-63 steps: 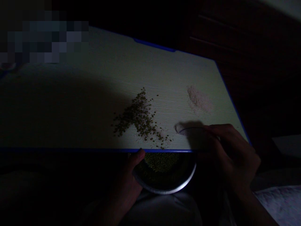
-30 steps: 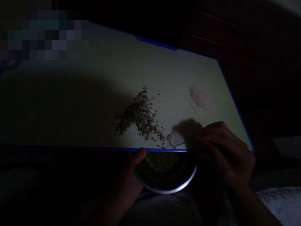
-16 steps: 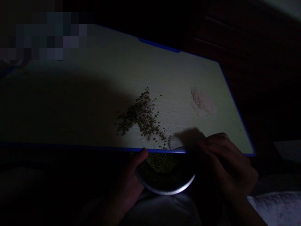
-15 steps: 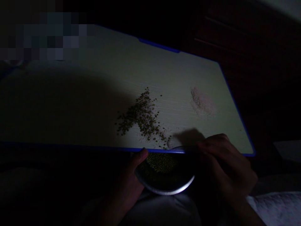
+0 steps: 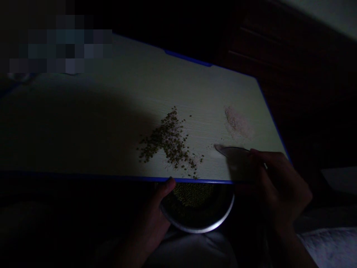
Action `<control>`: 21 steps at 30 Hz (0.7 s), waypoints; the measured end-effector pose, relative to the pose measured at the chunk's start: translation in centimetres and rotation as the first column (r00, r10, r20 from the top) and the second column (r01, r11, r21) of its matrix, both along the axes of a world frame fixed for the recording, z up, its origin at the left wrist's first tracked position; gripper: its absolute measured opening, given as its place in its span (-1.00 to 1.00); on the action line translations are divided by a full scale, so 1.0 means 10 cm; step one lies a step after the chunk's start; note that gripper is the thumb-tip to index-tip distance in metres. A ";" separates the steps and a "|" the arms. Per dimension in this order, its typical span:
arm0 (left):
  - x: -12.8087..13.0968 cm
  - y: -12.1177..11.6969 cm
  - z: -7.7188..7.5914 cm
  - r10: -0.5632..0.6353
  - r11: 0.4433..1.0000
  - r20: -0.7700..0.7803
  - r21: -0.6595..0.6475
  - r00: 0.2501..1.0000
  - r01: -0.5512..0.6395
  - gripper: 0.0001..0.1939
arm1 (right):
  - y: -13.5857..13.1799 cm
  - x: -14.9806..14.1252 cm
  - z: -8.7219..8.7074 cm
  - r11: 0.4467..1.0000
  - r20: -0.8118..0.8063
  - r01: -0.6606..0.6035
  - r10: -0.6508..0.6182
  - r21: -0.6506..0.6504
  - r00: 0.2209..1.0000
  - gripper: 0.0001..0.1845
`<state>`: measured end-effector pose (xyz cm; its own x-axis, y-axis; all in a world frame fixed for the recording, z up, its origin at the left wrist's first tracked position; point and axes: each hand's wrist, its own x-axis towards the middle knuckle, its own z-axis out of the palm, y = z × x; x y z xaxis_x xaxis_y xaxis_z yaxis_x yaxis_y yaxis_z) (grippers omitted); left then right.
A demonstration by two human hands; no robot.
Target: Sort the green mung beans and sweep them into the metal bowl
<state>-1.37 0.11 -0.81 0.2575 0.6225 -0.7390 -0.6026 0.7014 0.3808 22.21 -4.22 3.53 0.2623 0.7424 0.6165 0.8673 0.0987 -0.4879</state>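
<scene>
My right hand [image 5: 281,186] pinches the handle of a metal spoon [image 5: 221,149], its tip low over the pale tabletop, between two piles. Left of the spoon lies a spread of small green beans [image 5: 167,139], mixed with pale grains. Beyond the spoon, to the right, is a separate pale grain heap [image 5: 237,121] that looks like rice. Below the table edge my left hand [image 5: 154,219] grips the side of a metal bowl [image 5: 200,229], thumb up near the edge. Green beans [image 5: 192,193] fill part of the bowl; the table edge hides its far side.
The tabletop [image 5: 125,74] has a blue rim and stands over my lap. A blurred-out patch covers the upper left. Dark wooden panels [image 5: 279,56] lie beyond the table, and a light quilted cloth [image 5: 331,245] is at lower right. The light is dim.
My right hand has moved the spoon from the near table edge by the beans, up and right toward the pale heap. My left hand and the bowl have barely moved.
</scene>
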 end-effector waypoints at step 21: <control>0.00 0.01 0.04 -0.012 1.000 0.021 0.000 1.000 0.012 -0.34 | 0.27 0.06 0.17 0.982 -0.013 -0.123 0.122 -0.141 0.992 -0.80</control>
<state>-1.33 0.25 -0.39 0.2805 0.6194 -0.7333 -0.6020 0.7086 0.3682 22.81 -1.53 5.24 0.1665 0.8485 0.5024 0.8507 0.1340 -0.5083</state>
